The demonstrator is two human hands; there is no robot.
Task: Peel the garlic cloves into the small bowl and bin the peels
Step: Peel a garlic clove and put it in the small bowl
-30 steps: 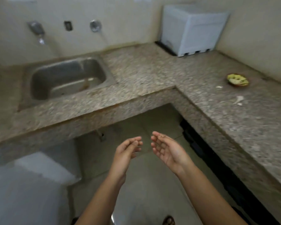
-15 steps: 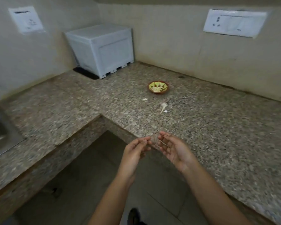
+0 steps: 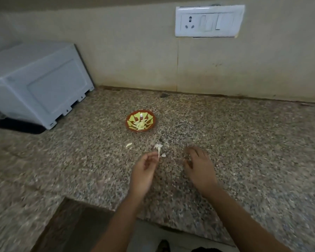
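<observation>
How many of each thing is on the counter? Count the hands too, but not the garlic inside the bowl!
Bowl: 1
White box: 1
Loose garlic bits: 3
Hands, left hand and right hand: 2
Total: 7
</observation>
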